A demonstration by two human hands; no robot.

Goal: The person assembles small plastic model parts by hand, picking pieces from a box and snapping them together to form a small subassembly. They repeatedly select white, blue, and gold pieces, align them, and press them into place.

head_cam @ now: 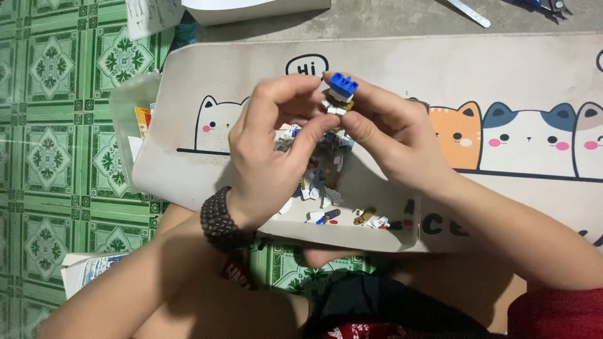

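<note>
Both my hands are raised over a pale mat and meet on a small brick model (340,95) with a blue top, white middle and brown base. My left hand (271,150), with a dark bead bracelet on the wrist, pinches the model from the left with thumb and forefinger. From the right, my right hand (388,135) grips the same model between thumb and fingers. Beneath the hands lies a pile of loose small bricks (326,182), partly hidden, in blue, white, brown and grey.
The pale mat (515,75) has cartoon cats printed on it and lies over green patterned floor tiles (50,125). A clear plastic bag (135,119) sits at the mat's left edge. A paper leaflet (85,270) lies lower left. Metal tools (471,11) rest at the top.
</note>
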